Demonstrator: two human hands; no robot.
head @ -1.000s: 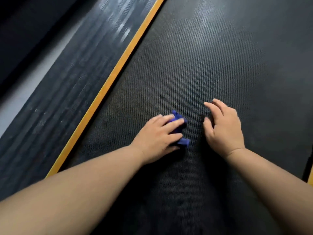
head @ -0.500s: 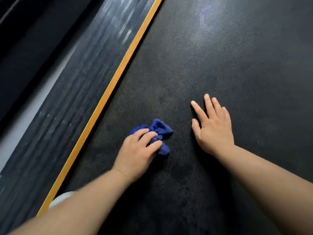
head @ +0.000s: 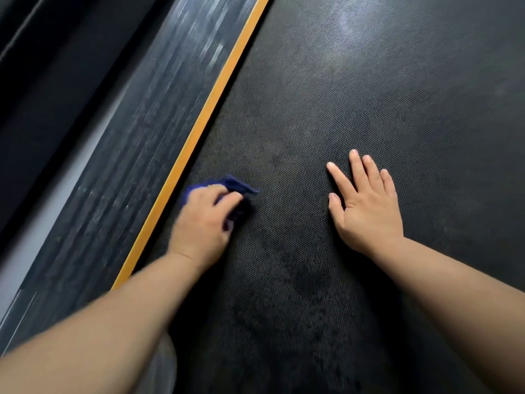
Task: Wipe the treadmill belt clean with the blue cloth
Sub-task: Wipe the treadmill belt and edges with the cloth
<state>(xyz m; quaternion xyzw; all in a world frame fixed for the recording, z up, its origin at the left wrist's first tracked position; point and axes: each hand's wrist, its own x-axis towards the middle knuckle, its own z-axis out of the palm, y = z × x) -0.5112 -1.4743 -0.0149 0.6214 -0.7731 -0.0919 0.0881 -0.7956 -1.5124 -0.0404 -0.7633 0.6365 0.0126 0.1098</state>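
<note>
Blue cloth (head: pixel 233 184) bunched, lying on the treadmill belt (head: pixel 369 95) near its left edge, just beside the orange strip (head: pixel 199 132). Left hand (head: pixel 203 223) on top of it, fingers curled over the bunch and gripping it; hand and cloth slightly blurred. One corner of cloth sticks out past the fingertips toward the belt's middle. Right hand (head: pixel 365 211) flat on the belt, palm down, fingers straight and slightly spread, holding nothing, apart from the cloth. Belt dark with fine dotted texture; dull smudges between the 2 forearms. Beyond the orange strip: dark ribbed side rail (head: pixel 127 152) with pale streaks.
</note>
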